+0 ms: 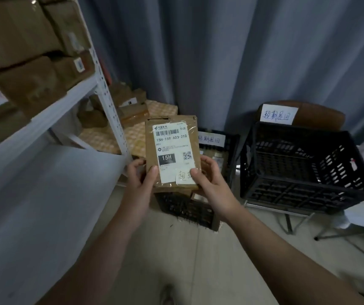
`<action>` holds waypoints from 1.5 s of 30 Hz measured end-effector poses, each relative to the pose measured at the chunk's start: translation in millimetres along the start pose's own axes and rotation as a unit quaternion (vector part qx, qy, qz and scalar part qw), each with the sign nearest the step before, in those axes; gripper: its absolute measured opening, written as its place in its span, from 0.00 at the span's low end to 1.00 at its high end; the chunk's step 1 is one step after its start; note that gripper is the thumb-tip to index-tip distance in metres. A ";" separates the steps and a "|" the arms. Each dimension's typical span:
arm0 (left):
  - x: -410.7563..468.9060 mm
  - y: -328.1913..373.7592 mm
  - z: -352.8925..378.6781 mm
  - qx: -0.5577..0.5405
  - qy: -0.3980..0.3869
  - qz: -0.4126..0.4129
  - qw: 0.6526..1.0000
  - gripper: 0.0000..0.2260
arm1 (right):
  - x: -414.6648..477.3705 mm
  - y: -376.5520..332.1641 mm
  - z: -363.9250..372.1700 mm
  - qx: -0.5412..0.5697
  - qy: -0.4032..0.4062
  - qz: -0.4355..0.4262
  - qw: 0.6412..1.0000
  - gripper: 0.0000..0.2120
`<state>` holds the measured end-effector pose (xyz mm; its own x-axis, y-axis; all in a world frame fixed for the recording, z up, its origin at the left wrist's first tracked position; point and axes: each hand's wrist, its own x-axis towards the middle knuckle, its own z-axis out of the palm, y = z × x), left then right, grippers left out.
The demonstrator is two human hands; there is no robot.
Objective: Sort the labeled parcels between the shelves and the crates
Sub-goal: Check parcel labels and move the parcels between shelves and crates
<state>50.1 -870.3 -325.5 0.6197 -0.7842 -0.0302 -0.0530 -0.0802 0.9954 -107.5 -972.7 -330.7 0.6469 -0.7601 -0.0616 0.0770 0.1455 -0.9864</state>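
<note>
A flat brown parcel was held upright at the centre of the frame, its white label turned toward the camera; "15H-159 A03-210" and a black "15H" block could be read on it. The parcel was held at its lower corners by both hands. The grip of the left hand was closed on the lower-left edge, with the thumb pressed on the front face and the fingers curled behind. The grip of the right hand was closed on the lower-right edge in the same way, its thumb laid over a handwritten slip. Just below and behind the parcel, a black crate stood on the floor. A larger crate was seen at centre right, tilted toward the camera, with a handwritten sign above its rear rim. White shelves stacked with boxes filled the upper left. A grey curtain hung behind.
</note>
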 end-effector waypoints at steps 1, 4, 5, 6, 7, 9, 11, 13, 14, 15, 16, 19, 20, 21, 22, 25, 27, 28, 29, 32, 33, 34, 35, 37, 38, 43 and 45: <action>23.5 0.2 1.9 0.009 -0.025 -0.008 1.000 0.11 | 19.1 -1.9 -6.1 0.003 0.011 0.005 1.000 0.22; 86.3 -5.7 17.3 0.039 -0.081 -0.030 0.996 0.17 | 67.3 -1.9 -27.1 0.007 0.041 0.017 0.999 0.19; 103.7 -10.2 24.6 0.046 -0.092 -0.037 0.994 0.19 | 80.4 0.1 -33.9 0.002 0.053 0.022 0.998 0.19; 119.2 -15.8 32.4 0.051 -0.101 -0.045 0.993 0.20 | 92.2 3.6 -40.9 -0.003 0.065 0.029 0.997 0.19; 133.8 -23.8 39.9 0.053 -0.106 -0.053 0.991 0.22 | 103.3 8.1 -48.3 -0.008 0.076 0.038 0.996 0.20; 161.7 -41.7 53.5 0.054 -0.106 -0.076 0.990 0.25 | 126.1 19.0 -63.2 -0.012 0.086 0.059 0.994 0.21; 188.7 -60.7 62.8 0.070 -0.100 -0.091 0.988 0.25 | 149.1 31.6 -78.3 -0.016 0.087 0.089 0.992 0.23; 215.6 -81.1 70.7 0.082 -0.093 -0.105 0.987 0.26 | 173.4 48.3 -94.7 -0.028 0.071 0.119 0.990 0.24; 228.9 -90.1 74.7 0.084 -0.089 -0.114 0.986 0.28 | 185.5 58.0 -102.7 -0.034 0.063 0.132 0.989 0.24; 242.8 -99.7 78.5 0.086 -0.085 -0.123 0.985 0.30 | 197.9 68.9 -110.8 -0.040 0.057 0.145 0.987 0.24; 256.8 -110.0 82.9 0.088 -0.083 -0.131 0.984 0.33 | 210.4 80.7 -118.8 -0.044 0.053 0.159 0.985 0.24; 290.6 -148.2 98.2 0.120 -0.093 -0.155 0.976 0.34 | 241.7 121.8 -138.1 -0.040 0.053 0.203 0.977 0.25; 298.8 -162.0 103.4 0.123 -0.099 -0.163 0.974 0.32 | 251.2 137.2 -142.6 -0.037 0.063 0.213 0.974 0.24; 305.7 -175.7 108.8 0.120 -0.112 -0.175 0.971 0.29 | 260.3 153.1 -145.9 -0.030 0.080 0.224 0.971 0.24; 311.7 -188.7 114.6 0.114 -0.134 -0.191 0.966 0.26 | 269.9 169.3 -148.6 -0.020 0.100 0.234 0.967 0.25; 330.1 -226.1 132.0 0.101 -0.183 -0.247 0.946 0.29 | 301.0 212.9 -153.9 0.023 0.155 0.267 0.951 0.26; 348.7 -248.6 142.7 0.103 -0.197 -0.267 0.938 0.34 | 323.3 238.2 -160.6 0.043 0.183 0.269 0.945 0.24; 359.7 -259.6 147.9 0.099 -0.210 -0.271 0.934 0.35 | 334.1 250.1 -164.9 0.047 0.196 0.268 0.942 0.23; 371.9 -269.9 153.1 0.106 -0.225 -0.267 0.931 0.36 | 345.4 261.1 -169.5 0.051 0.209 0.266 0.939 0.23; 412.0 -298.1 169.0 0.150 -0.249 -0.207 0.934 0.36 | 382.2 293.7 -181.1 0.046 0.227 0.257 0.938 0.23; 426.5 -307.7 174.1 0.179 -0.248 -0.167 0.937 0.35 | 396.7 302.8 -182.2 0.045 0.226 0.249 0.941 0.22; 441.5 -317.6 178.9 0.237 -0.245 -0.118 0.933 0.34 | 411.9 312.8 -182.8 0.047 0.232 0.238 0.942 0.20; 455.8 -326.3 183.1 0.319 -0.242 -0.068 0.914 0.33 | 426.9 322.7 -183.0 0.051 0.241 0.227 0.942 0.18; 482.1 -343.0 188.5 0.461 -0.245 0.019 0.852 0.30 | 452.1 342.9 -182.9 0.058 0.263 0.212 0.939 0.15; 493.1 -351.4 190.4 0.509 -0.256 0.050 0.821 0.29 | 460.3 354.2 -183.3 0.058 0.273 0.208 0.937 0.15; 518.2 -381.1 197.0 0.638 -0.294 0.153 0.695 0.22 | 472.8 399.0 -186.3 0.041 0.273 0.200 0.940 0.20; 516.7 -388.3 199.2 0.654 -0.309 0.173 0.669 0.21 | 480.0 406.9 -187.1 0.005 0.269 0.196 0.943 0.20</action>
<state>234.8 -1366.9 -745.8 -0.0272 -0.9672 -0.2524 -0.9992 0.0192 0.0340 92.4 -1396.8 -790.2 0.1493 -0.8574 -0.4925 -0.0787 0.4862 -0.8703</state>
